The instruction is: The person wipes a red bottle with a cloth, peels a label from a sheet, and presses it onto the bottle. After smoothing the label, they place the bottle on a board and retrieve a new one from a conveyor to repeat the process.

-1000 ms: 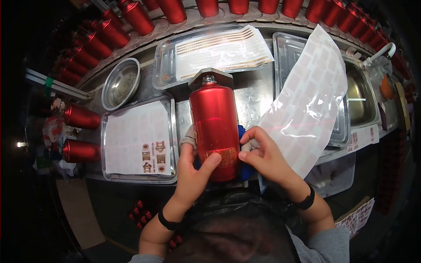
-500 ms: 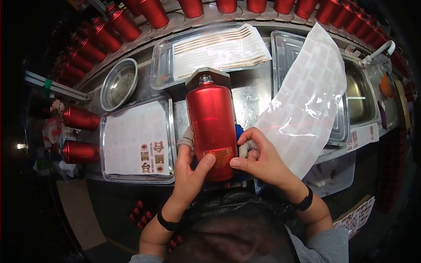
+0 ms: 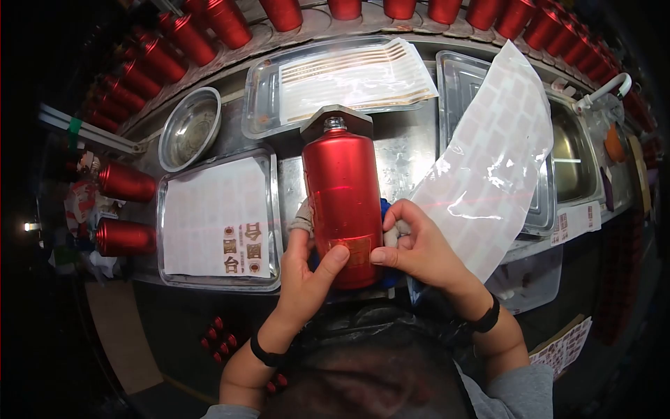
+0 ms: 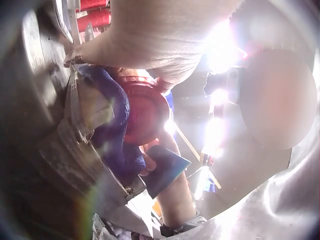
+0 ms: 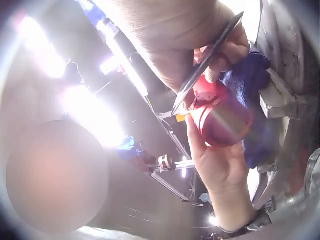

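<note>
A glossy red bottle with a clear glass neck lies on its back, base toward the person. My left hand grips its lower left side, thumb on the edge of a gold-brown decal near the base. My right hand is at the lower right side, its thumb tip touching the bottle by the decal, its other fingers curled. In the right wrist view those fingers hold a thin dark flat blade-like piece. Blue cloth pads the support beneath the bottle.
A tray with a printed decal sheet stands left, a metal bowl behind it. Striped sheets fill another tray. At right, a large curved transparent sheet lies before a sink. Red bottles line the conveyor.
My right thumb has come inward from the bottle's right edge onto its face near the decal. My left hand keeps its grip. The bottles on the conveyor have drifted left.
</note>
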Demonstrator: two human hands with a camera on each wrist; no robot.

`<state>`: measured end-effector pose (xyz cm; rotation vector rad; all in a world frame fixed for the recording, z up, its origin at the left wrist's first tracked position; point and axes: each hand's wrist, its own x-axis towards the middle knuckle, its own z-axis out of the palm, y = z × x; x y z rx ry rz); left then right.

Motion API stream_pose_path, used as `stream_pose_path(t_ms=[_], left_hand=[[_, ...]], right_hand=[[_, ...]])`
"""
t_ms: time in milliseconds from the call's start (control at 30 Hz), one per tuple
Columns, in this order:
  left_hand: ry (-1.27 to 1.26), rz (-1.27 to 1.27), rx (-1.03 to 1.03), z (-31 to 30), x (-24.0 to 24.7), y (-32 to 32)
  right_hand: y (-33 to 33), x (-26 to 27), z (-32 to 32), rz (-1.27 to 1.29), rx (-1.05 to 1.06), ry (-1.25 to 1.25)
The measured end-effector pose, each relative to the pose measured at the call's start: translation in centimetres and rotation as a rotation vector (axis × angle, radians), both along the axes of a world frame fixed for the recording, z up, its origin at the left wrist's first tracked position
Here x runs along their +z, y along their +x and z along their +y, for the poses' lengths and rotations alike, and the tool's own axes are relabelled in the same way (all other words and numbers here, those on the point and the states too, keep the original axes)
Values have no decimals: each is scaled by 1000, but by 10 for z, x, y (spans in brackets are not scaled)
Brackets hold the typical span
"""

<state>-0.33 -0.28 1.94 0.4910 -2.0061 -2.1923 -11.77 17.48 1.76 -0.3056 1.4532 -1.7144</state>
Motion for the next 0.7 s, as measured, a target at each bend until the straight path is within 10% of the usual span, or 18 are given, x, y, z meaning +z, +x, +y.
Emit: stream_pose_path(t_ms=[700], left_hand=[[91,34,-30,-8,1,4]], right_hand=[[22,23,-5,94,-132,19]])
